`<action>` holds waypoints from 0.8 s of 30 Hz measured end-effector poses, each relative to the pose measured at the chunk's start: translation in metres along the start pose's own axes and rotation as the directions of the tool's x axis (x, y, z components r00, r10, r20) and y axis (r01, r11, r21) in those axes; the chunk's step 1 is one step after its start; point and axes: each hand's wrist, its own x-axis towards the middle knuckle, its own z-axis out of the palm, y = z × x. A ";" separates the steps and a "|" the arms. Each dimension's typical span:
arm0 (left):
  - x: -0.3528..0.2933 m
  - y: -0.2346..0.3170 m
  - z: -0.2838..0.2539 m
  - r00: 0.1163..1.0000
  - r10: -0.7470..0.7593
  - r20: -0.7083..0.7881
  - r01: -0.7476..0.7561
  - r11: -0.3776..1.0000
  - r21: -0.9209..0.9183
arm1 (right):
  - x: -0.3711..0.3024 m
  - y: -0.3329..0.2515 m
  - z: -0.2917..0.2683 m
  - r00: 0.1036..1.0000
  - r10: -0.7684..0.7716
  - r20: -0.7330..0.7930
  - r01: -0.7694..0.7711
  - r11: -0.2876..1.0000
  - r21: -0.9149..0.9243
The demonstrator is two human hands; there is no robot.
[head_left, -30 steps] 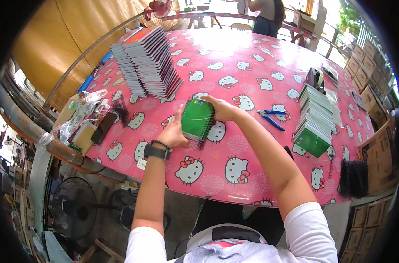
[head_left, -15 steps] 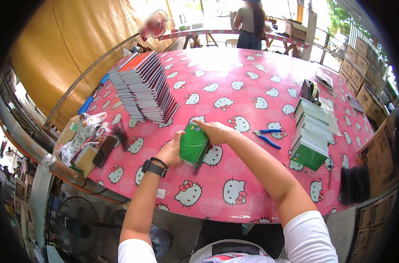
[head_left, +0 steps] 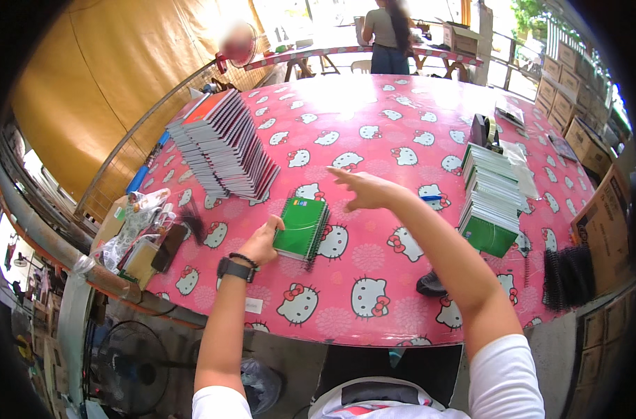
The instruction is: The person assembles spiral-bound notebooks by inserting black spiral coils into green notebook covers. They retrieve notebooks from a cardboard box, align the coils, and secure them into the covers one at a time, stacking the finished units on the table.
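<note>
A small green spiral notebook [head_left: 300,228] is near the table's middle, its dark coil along the right edge. My left hand [head_left: 263,241] grips its left edge, thumb on the cover. My right hand [head_left: 365,188] is open above the table, up and right of the notebook, fingers apart and holding nothing. Past my right forearm shows a blue handle of the pliers [head_left: 432,198]; the rest is hidden. A black object [head_left: 430,284] pokes out beside that forearm, its kind unclear. To the right stands a stack of green notebooks [head_left: 491,202].
A tall stack of spiral notebooks [head_left: 223,150] rises at the far left. Nearer are plastic-wrapped items [head_left: 140,227]. Black coils [head_left: 569,278] lie at the right edge, beside a cardboard box [head_left: 604,223]. A tape dispenser [head_left: 484,133] stands behind the green stack. A person [head_left: 389,35] stands beyond the table.
My right hand has let go of the notebook and moved up and right, its fingers opening. The notebook now faces up more flatly, with only my left hand on it.
</note>
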 end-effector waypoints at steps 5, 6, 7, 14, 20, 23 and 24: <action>-0.003 0.019 -0.005 0.980 -0.104 -0.170 0.060 0.968 -0.245 | -0.148 -0.050 -0.050 0.944 0.312 0.110 -0.299 0.946 -0.125; 0.003 0.033 0.001 0.957 -0.156 -0.243 0.079 0.951 -0.300 | -0.177 -0.052 -0.046 0.916 0.378 0.136 -0.346 0.915 -0.210; 0.009 0.048 0.010 0.962 -0.185 -0.200 0.154 0.975 -0.161 | -0.200 -0.058 -0.038 0.905 0.404 0.131 -0.358 0.891 -0.279; 0.026 0.080 0.032 0.908 -0.413 -0.061 0.406 0.840 0.360 | -0.231 -0.031 0.016 0.953 0.296 0.063 -0.275 0.934 -0.230; 0.026 0.051 0.028 0.958 -0.274 -0.091 0.288 0.913 0.290 | -0.171 -0.022 0.044 0.949 -0.122 -0.290 0.048 0.967 -0.249; 0.015 0.079 0.027 0.932 -0.232 -0.280 0.309 0.911 0.274 | -0.190 -0.012 0.022 0.909 -0.047 -0.413 -0.057 0.970 -0.235; 0.008 0.092 0.026 0.903 -0.217 -0.370 0.330 0.903 0.275 | -0.201 -0.008 0.009 0.894 0.000 -0.449 -0.098 0.976 -0.195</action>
